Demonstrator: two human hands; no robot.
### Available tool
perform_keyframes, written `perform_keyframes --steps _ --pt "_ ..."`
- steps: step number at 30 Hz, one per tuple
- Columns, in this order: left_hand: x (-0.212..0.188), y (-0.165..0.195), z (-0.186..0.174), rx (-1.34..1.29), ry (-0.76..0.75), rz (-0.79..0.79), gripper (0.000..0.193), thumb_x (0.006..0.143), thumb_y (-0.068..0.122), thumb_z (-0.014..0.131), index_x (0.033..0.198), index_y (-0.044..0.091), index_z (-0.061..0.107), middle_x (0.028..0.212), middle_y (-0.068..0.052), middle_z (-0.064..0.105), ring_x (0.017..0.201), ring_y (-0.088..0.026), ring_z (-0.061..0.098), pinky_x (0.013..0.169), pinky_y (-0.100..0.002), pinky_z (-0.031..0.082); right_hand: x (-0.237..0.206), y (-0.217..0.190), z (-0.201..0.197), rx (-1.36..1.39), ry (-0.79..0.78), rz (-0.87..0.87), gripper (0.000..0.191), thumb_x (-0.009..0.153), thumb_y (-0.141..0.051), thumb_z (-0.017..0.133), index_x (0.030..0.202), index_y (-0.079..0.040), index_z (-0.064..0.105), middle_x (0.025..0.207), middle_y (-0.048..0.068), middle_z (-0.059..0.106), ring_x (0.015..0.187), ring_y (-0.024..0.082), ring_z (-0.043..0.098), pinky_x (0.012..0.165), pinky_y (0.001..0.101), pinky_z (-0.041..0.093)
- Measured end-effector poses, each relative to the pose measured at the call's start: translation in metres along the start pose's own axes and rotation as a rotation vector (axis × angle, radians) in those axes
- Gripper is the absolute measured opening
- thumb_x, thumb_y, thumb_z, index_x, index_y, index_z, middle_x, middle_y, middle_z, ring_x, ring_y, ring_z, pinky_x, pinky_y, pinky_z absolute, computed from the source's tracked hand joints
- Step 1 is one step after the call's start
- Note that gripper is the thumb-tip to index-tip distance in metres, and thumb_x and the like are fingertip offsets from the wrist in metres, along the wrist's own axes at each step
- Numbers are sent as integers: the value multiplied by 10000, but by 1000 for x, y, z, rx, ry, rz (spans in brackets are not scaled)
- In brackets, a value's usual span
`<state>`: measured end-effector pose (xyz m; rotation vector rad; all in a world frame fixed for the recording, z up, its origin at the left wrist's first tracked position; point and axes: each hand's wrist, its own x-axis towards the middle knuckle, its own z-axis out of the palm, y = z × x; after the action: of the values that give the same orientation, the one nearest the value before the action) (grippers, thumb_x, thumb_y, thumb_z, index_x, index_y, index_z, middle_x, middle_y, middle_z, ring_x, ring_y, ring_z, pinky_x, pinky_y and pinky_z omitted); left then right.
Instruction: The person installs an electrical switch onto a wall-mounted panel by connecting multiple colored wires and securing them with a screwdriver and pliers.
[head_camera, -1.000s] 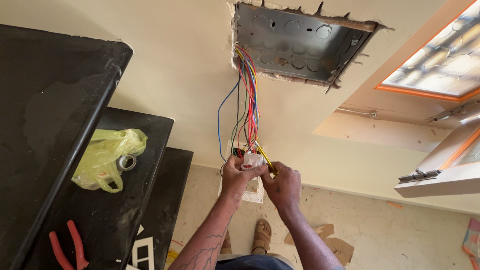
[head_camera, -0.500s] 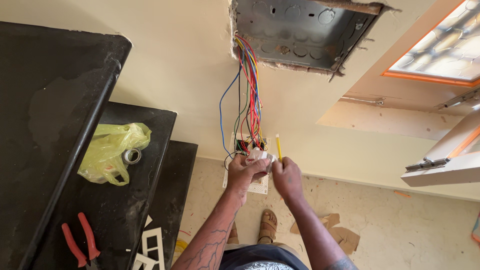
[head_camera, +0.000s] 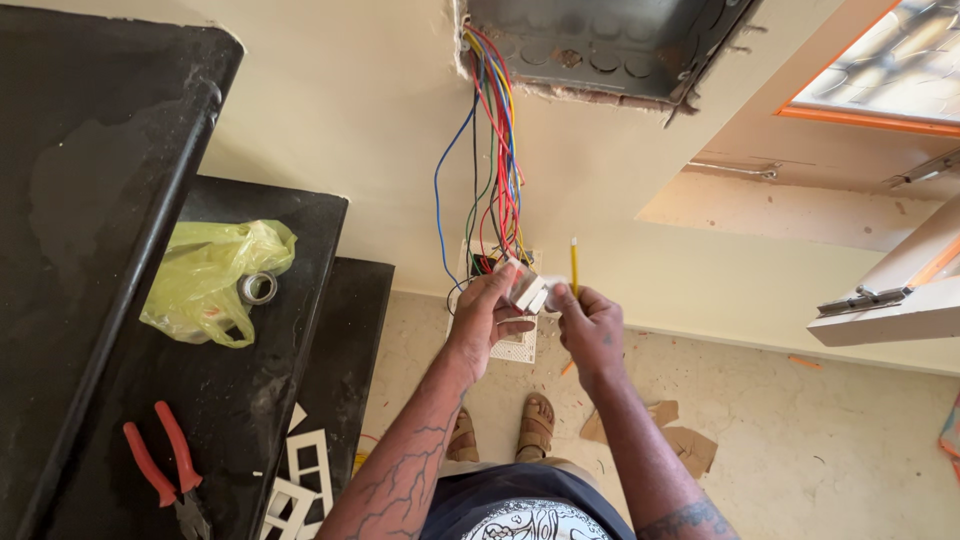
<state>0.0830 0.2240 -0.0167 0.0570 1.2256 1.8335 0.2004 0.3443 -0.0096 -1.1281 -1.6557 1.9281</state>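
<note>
Left hand (head_camera: 487, 322) closed around a small white plastic switch module (head_camera: 528, 291), held just below the bundle of coloured wires (head_camera: 497, 150) hanging out of the grey metal wall box (head_camera: 600, 45). Right hand (head_camera: 592, 328) pinched shut on a thin yellow screwdriver (head_camera: 574, 265), long axis upright, tip pointing up towards the box; handle hidden inside the fingers. Module mostly covered by the fingers, its wire terminals too small to make out. Wall box cut off by the top edge. To the left, on the black stone desk (head_camera: 90, 200): crumpled yellow plastic bag (head_camera: 215, 280), red-handled pliers (head_camera: 165, 465), white switch frames (head_camera: 305, 480) partly cut off.
</note>
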Motion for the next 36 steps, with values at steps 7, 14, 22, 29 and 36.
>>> perform_keyframes --steps 7,14,22,29,36 --pt "5 2 6 229 -18 110 552 1001 544 458 1391 159 520 1269 -61 665 1091 -129 677 819 -365 630 0 -2 -8 196 -262 -42 317 1048 -350 556 941 -56 604 734 -20 566 608 62 494 515 238 403" --pt "-6 11 17 273 -169 -14 640 878 425 700 1375 65 517 1196 -170 690 1042 -217 730 807 -372 670 -4 -22 -9 267 -278 -27 357 1038 -410 551 919 -79 616 715 -12 555 594 61 481 503 240 398" --pt "-13 7 12 -317 -233 86 565 870 276 747 1309 -17 545 1188 -141 702 1068 -219 713 921 -368 621 -11 -25 -3 438 -234 52 351 997 -416 583 970 -84 693 665 -60 446 535 45 386 465 217 334" --pt "-13 0 8 -371 -189 39 473 962 244 700 1278 -86 580 1194 -189 678 1079 -272 705 950 -432 628 -9 -10 -9 521 -307 -74 335 1035 -404 562 945 -82 586 699 -29 472 568 60 413 487 230 353" --pt "-29 2 15 -423 -216 175 466 903 263 712 1275 20 576 1235 -178 690 1099 -257 715 958 -439 615 -2 7 -8 791 -143 -109 362 1068 -404 543 855 -114 505 701 -43 454 583 72 416 498 248 357"
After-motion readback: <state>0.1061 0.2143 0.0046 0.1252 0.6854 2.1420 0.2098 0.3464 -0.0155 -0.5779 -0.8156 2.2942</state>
